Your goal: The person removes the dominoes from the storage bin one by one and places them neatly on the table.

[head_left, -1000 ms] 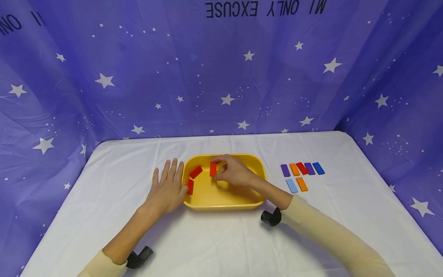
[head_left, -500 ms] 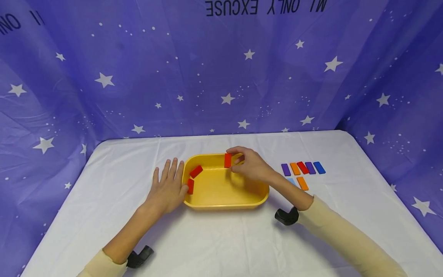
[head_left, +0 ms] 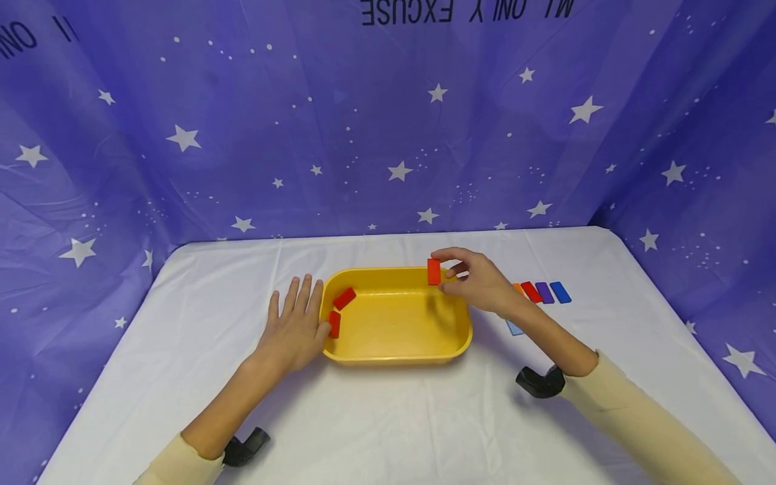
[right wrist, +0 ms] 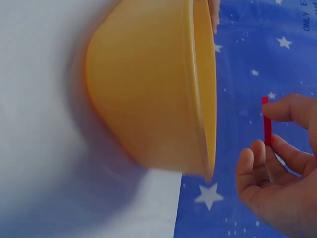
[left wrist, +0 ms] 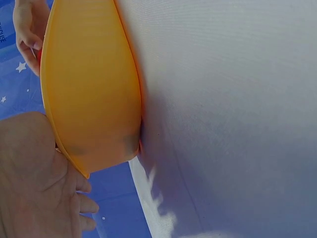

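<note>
Between thumb and fingers, my right hand [head_left: 481, 281] pinches a red rectangular tile [head_left: 433, 271] above the far right part of the yellow tub [head_left: 394, 359]. The right wrist view shows that red tile [right wrist: 267, 121] edge-on, raised beyond the rim. My left hand [head_left: 295, 330] has its fingers extended and rests against the tub's left side, thumb at the rim. Two more red tiles lie inside at the left: one tilted red tile [head_left: 345, 298] and one nearly upright red tile [head_left: 335, 324] near the thumb.
Right of the tub, a loose group of tiles lies on the white cloth: a red tile [head_left: 531, 292], a purple tile [head_left: 544, 292], a blue tile [head_left: 560, 292] and a light blue tile [head_left: 514, 327], others partly behind my right arm. A purple starry curtain [head_left: 339, 135] hangs behind.
My right hand has lifted the red tile and carried it rightward from the tub's middle to its far right rim. My left hand has stayed in place.
</note>
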Demonstrator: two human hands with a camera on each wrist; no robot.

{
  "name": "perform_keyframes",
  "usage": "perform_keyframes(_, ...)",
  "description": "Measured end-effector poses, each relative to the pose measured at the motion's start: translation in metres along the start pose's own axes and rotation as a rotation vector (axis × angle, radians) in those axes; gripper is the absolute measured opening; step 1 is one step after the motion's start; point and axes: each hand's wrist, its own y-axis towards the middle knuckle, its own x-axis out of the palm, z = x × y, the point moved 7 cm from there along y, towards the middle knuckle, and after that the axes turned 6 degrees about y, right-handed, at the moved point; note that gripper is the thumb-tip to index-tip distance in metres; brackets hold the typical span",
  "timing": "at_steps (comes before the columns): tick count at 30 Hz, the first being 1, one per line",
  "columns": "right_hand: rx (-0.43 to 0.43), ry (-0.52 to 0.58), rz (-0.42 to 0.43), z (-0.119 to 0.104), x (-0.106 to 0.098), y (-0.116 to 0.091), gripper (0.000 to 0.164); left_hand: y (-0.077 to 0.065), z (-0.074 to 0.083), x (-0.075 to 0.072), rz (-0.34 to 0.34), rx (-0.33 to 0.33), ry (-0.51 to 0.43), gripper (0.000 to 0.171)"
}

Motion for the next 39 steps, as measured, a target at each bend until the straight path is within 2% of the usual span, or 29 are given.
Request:
perform_keyframes(7, 0.011, -0.024, 0.026, 0.014, -0.031, -0.024, 0.054, 0.003, 0.0, 0.002, -0.031, -0.009, -0.009, 0.071)
perform_keyframes(13, 0.062, -0.067, 0.053, 0.035, -0.053, -0.047, 0.053, 0.002, 0.0, 0.003, -0.032, -0.007, 0.003, 0.072)
perform_keyframes(18, 0.058, -0.112, 0.068, 0.054, -0.07, -0.064, 0.053, 0.002, 0.0, 0.002, -0.027, -0.006, 0.007, 0.072)
perform_keyframes(24, 0.006, -0.125, 0.039, 0.079, -0.085, -0.077, 0.052, 0.001, -0.001, 0.002, -0.024, -0.004, 0.01, 0.072)
perform_keyframes(29, 0.013, -0.12, 0.047, 0.101, -0.097, -0.086, 0.049, 0.001, -0.001, 0.002, -0.027, -0.006, 0.003, 0.072)
perform_keyframes(39, 0.109, -0.131, 0.014, 0.14, -0.107, -0.099, 0.053, 0.001, 0.0, 0.002, -0.03, -0.003, 0.005, 0.072)
